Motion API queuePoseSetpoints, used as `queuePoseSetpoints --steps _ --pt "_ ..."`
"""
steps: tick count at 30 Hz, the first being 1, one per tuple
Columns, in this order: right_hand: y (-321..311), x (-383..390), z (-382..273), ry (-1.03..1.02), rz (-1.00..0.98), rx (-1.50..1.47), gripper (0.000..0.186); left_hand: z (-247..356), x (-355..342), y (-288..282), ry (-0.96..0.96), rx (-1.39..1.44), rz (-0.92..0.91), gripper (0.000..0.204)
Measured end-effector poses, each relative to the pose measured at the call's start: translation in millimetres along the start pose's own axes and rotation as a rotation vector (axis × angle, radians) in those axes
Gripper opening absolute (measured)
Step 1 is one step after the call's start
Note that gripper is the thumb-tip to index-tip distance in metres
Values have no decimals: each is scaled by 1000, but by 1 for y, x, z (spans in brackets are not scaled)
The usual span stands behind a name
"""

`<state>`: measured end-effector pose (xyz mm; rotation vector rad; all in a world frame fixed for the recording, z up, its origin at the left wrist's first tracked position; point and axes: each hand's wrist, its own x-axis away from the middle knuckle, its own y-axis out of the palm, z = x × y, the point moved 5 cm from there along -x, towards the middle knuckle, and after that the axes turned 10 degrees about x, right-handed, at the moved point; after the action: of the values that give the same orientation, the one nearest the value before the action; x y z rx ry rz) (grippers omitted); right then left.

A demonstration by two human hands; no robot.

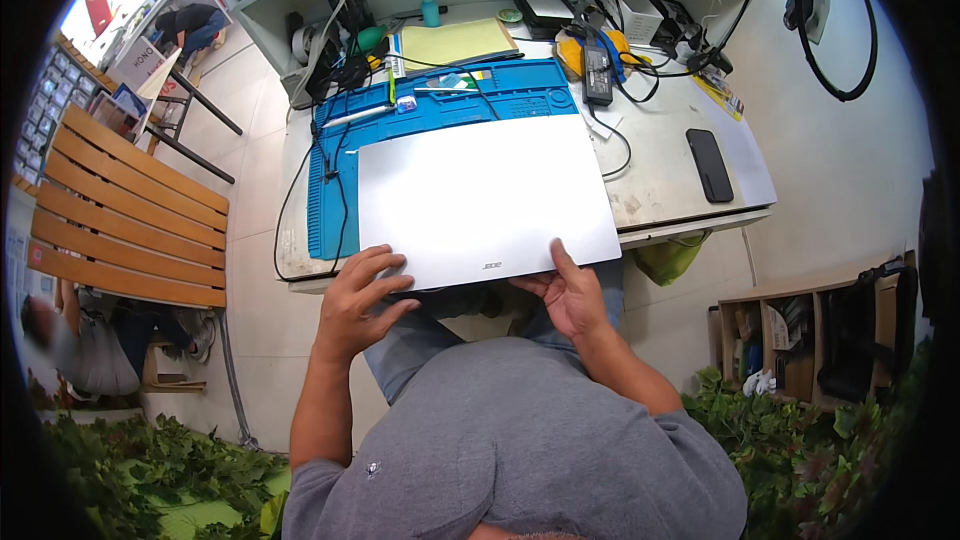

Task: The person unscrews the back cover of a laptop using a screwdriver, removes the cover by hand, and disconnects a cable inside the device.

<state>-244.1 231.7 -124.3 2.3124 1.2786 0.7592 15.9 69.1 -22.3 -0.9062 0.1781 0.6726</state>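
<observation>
A closed silver laptop (pixel 480 200) lies lid up in front of me, partly on a blue repair mat (pixel 335 200), its near edge reaching past the desk's front. At its near right edge, my right hand (pixel 568 292) has the thumb on the lid and the fingers under the rim. My left hand (pixel 362 302) is at the near left corner, fingertips by the lid's edge and thumb held apart. Whether those fingertips press on the laptop is hard to tell.
A black phone (pixel 709 166) rests on the desk at the right. A power adapter (pixel 597 74) with cables lies behind the laptop. Toward the back are a yellow pad (pixel 455 42) and a teal bottle (pixel 430 6). A wooden slatted bench (pixel 130 205) stands left.
</observation>
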Motion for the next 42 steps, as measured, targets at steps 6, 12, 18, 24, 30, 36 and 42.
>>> queuePoseSetpoints --steps 6,12,18,24,30,36,42 --pt "58 17 -55 -262 99 264 41 27 -40 35 -7 -294 -50 95" --pt "154 33 -101 -594 -489 702 62 27 -46 13 54 -162 405 69" --pt "118 -14 -14 -188 -507 703 87 9 -25 -10 -109 298 735 24" --pt "113 -24 7 22 -411 281 78 46 -28 1 -144 935 959 31" --pt "73 -29 -67 -289 -146 149 52 -7 -34 -29 -132 1508 928 46" --pt "-17 -84 -105 -73 -120 459 47 -69 -5 24 -542 1447 855 37" --pt "-30 -108 -139 63 -49 1018 62 -60 0 48 -704 1457 756 37"
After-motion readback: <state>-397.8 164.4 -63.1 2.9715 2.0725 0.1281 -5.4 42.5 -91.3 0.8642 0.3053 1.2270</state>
